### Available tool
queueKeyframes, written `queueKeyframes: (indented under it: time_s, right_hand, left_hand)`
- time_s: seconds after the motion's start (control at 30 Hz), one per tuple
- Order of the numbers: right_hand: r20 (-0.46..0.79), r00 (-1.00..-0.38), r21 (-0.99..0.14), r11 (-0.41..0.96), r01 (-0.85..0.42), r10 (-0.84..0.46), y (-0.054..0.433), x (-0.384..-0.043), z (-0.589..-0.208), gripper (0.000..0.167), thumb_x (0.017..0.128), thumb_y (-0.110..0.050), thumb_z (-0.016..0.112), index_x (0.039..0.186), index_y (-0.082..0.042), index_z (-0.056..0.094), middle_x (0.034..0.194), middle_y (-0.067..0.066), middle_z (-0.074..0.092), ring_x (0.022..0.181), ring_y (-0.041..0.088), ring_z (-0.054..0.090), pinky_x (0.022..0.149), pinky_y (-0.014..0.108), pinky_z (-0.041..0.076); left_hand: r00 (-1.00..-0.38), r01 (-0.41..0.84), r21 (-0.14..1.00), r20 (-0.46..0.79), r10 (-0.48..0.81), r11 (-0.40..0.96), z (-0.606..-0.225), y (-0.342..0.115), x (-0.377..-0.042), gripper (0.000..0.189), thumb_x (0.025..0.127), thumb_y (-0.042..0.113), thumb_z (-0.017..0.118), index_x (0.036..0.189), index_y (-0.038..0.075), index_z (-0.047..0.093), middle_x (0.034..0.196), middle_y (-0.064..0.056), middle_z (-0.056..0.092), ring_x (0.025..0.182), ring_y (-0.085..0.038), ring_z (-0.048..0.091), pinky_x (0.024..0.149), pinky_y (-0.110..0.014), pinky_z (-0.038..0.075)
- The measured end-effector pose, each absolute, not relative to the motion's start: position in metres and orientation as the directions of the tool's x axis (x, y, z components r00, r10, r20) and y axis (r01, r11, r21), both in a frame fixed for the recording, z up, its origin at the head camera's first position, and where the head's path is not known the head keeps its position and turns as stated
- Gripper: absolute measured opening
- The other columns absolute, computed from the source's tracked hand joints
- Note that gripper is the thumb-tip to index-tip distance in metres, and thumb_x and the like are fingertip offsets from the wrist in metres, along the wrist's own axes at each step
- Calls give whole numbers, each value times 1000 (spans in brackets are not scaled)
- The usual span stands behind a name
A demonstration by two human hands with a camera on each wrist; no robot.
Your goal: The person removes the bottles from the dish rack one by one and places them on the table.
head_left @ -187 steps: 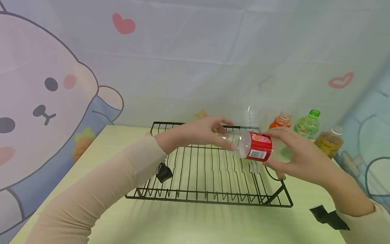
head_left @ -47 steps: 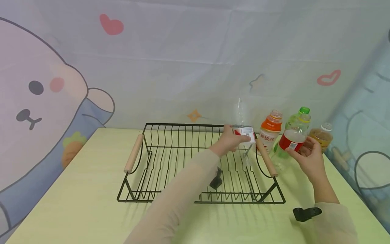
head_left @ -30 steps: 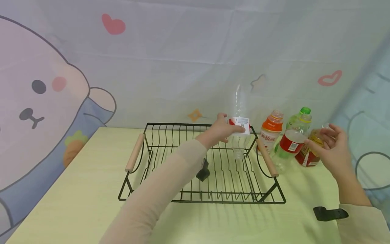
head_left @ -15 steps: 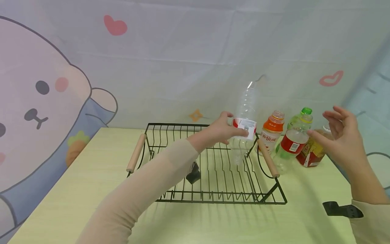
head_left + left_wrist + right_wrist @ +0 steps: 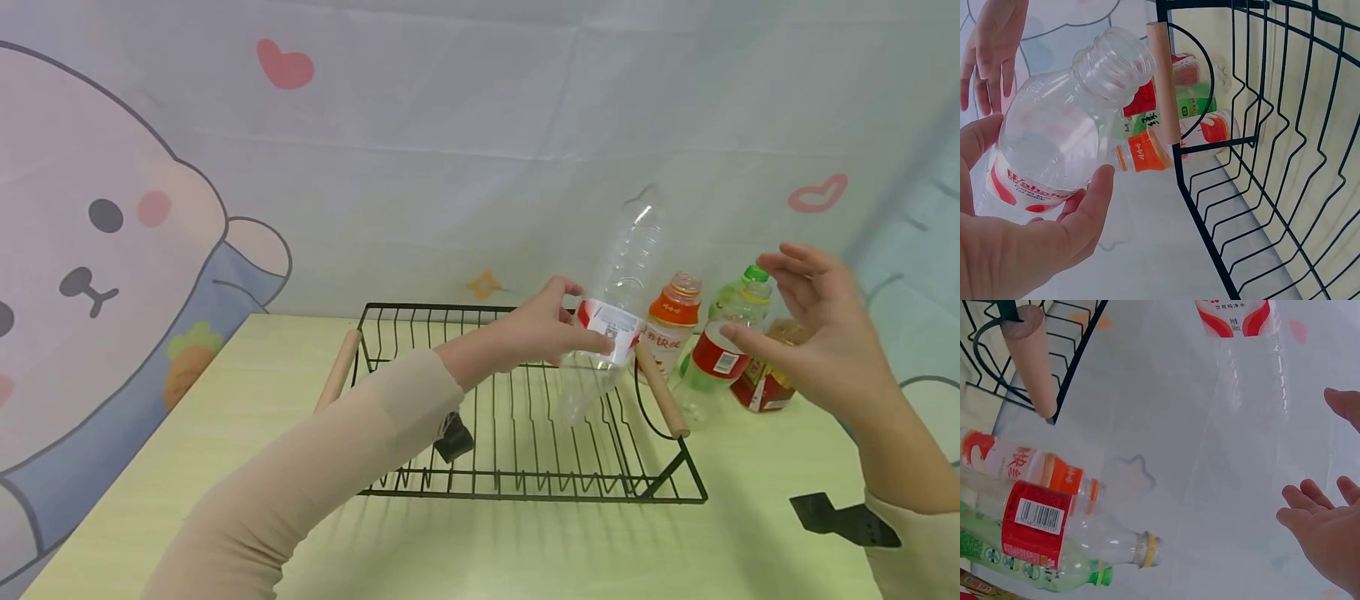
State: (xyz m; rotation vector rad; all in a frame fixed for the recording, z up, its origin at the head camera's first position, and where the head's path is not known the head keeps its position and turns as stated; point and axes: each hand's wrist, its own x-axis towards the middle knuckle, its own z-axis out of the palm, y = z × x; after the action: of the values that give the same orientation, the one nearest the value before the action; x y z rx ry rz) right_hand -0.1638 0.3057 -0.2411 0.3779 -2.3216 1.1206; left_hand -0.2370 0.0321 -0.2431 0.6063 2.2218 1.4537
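Note:
My left hand (image 5: 536, 329) grips a clear plastic water bottle (image 5: 626, 267) around its red and white label. The bottle is upside down over the right side of the black wire dish rack (image 5: 517, 497), its base leaning up and right. In the left wrist view its uncapped neck (image 5: 1116, 65) points toward the rack's wooden handle (image 5: 1164, 84). My right hand (image 5: 832, 333) is raised in the air with fingers spread, holding nothing. Just left of it stands a clear bottle with a red label (image 5: 720, 357); the right wrist view shows the inverted bottle's label (image 5: 1238, 315) near the top edge.
Right of the rack, an orange-topped bottle (image 5: 671, 310), a green bottle (image 5: 723, 296) and a yellow and red bottle (image 5: 765, 387) stand close around the red-labelled one. The pale table (image 5: 480, 558) runs back to a printed cloth backdrop (image 5: 450, 167).
My right hand has let go of the red-labelled bottle, risen right, then come slightly back left. My left hand has lifted the water bottle from the rack and tilted its base rightward.

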Motion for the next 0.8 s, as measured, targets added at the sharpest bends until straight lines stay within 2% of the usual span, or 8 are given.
queueKeyframes:
  time_s: [0.1, 0.23, 0.4, 0.5, 0.63, 0.67, 0.73, 0.8]
  right_hand:
    - [616, -783, -610, 577, -544, -86, 296, -160, -237, 89, 73, 17, 72, 144, -14, 30, 132, -11, 44, 131, 3, 40, 108, 12, 26]
    - [654, -736, -557, 546, -626, -175, 286, -154, -233, 90, 68, 23, 70, 142, -11, 33, 134, -8, 46, 130, 3, 41, 109, 13, 27]
    - [656, -708, -476, 585, -656, -261, 277, -148, -228, 94, 63, 24, 74, 142, -9, 35, 135, -11, 46, 131, 1, 42, 104, 9, 30]
    - [628, -725, -454, 623, -637, -283, 272, -145, -225, 94, 63, 19, 78, 142, -8, 35, 138, -12, 45, 131, -3, 40, 81, 10, 48]
    - [596, -734, -391, 681, -620, -326, 266, -144, -222, 93, 63, 7, 85, 141, -9, 39, 139, -2, 47, 129, -3, 39, 80, 7, 45]
    - [591, -732, -369, 693, -619, -339, 265, -144, -221, 92, 63, 4, 86, 141, -10, 40, 138, 1, 48, 128, -2, 39, 88, 5, 39]
    - [583, -724, -330, 706, -627, -370, 263, -144, -220, 92, 62, -1, 88, 141, -11, 42, 135, 6, 50, 125, 3, 40, 95, 3, 30]
    - [572, -720, -312, 707, -634, -393, 259, -143, -220, 92, 62, -3, 89, 142, -12, 42, 134, 5, 50, 122, 5, 41, 93, 4, 30]
  left_hand:
    - [-802, 141, 923, -106, 588, 358, -241, 27, -231, 75, 83, 22, 76, 140, 15, 29, 106, -9, 58, 99, -30, 59, 80, -38, 52]
    - [-794, 149, 919, -109, 598, 365, -239, 21, -226, 74, 83, 22, 77, 140, 17, 31, 108, -9, 57, 93, -26, 59, 77, -35, 51]
    - [-784, 178, 901, -114, 611, 396, -237, 14, -220, 70, 83, 24, 76, 138, 18, 33, 109, -9, 56, 89, -22, 57, 73, -30, 51]
    - [-777, 199, 883, -122, 617, 424, -237, 10, -216, 69, 83, 26, 75, 137, 19, 34, 110, -8, 56, 91, -22, 57, 75, -30, 51]
    - [-770, 227, 856, -134, 624, 464, -237, 5, -211, 68, 82, 28, 76, 137, 21, 36, 112, -6, 55, 92, -21, 58, 77, -31, 51]
    - [-768, 235, 848, -137, 626, 475, -237, 4, -210, 69, 82, 29, 76, 138, 22, 36, 112, -6, 55, 93, -21, 58, 78, -31, 51]
    - [-761, 248, 837, -143, 632, 487, -238, 2, -208, 69, 82, 30, 76, 138, 22, 37, 112, -4, 56, 94, -21, 58, 80, -32, 50]
    - [-752, 250, 836, -150, 642, 488, -239, 0, -207, 70, 82, 29, 76, 139, 21, 37, 112, -4, 56, 95, -20, 59, 83, -33, 51]
